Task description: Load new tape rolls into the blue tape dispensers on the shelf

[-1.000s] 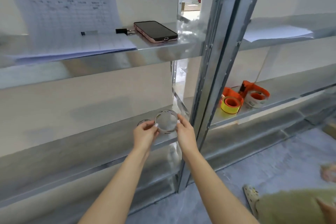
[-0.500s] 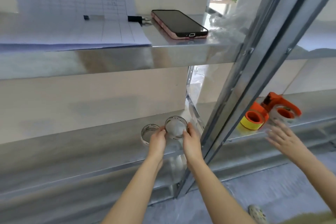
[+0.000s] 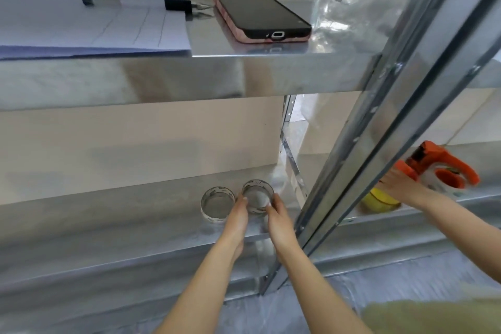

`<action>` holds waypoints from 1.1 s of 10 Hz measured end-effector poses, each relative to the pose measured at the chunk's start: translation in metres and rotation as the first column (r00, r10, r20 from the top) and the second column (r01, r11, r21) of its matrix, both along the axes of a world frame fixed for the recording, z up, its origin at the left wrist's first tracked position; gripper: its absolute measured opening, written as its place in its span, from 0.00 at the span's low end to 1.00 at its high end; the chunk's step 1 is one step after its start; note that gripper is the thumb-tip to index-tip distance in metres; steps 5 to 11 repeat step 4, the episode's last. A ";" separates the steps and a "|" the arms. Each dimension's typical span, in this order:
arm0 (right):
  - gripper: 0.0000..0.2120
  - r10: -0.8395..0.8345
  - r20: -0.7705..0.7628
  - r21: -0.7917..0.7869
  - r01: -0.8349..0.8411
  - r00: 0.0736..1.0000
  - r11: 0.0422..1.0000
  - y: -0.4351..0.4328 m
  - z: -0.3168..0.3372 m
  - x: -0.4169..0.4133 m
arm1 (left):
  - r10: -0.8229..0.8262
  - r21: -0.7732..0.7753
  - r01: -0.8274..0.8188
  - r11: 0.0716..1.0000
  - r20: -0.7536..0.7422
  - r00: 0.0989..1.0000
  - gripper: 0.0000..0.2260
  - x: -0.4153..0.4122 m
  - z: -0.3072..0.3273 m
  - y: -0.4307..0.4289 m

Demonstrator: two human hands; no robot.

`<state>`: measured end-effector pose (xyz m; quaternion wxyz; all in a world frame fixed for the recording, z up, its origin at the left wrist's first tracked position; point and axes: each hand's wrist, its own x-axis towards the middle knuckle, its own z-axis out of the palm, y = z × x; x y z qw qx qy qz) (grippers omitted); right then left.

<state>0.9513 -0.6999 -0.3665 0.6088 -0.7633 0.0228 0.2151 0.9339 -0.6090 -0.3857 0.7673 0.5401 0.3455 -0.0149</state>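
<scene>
**Clear tape roll (image 3: 257, 184) gripped at the lower metal shelf (image 3: 135, 214)**

I see the clear tape roll, a thin see-through ring, at the right end of the lower metal shelf, close to the slanted steel upright (image 3: 379, 130). The left hand (image 3: 238, 214) has its fingertips on the ring's left rim and the right hand (image 3: 278, 221) pinches the near right rim, so the roll is clamped between the two hands. I cannot tell whether it sits on the shelf or hangs just above it. A second clear tape roll (image 3: 217, 189) lies flat just beside it on the left, with its rim next to the left hand's fingers.

Beyond the upright, another person's hand (image 3: 398, 184) grips an orange tape dispenser (image 3: 444, 168) on the neighbouring shelf, and a yellow tape roll (image 3: 379, 199) lies just below that hand.

On the upper metal shelf (image 3: 271, 70) a dark smartphone in a pinkish case (image 3: 260, 15) lies face up. To its left is a ruled white paper sheet (image 3: 95, 27) with a black binder clip (image 3: 177, 5) at its edge, and to its right is crumpled clear plastic film (image 3: 347, 13).
</scene>
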 end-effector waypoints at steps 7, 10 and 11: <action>0.27 0.028 -0.033 -0.004 -0.029 0.999 1.000 -0.013 0.006 -0.002 | 0.022 0.074 -0.025 0.997 0.044 0.999 0.22 -0.002 -0.009 -0.008; 0.27 0.028 -0.033 -0.004 -0.029 0.999 1.000 -0.013 0.006 -0.002 | 0.022 0.074 -0.025 0.997 0.044 0.999 0.22 -0.002 -0.009 -0.008; 0.27 0.028 -0.033 -0.004 -0.029 0.999 1.000 -0.013 0.006 -0.002 | 0.022 0.074 -0.025 0.997 0.044 0.999 0.22 -0.002 -0.009 -0.008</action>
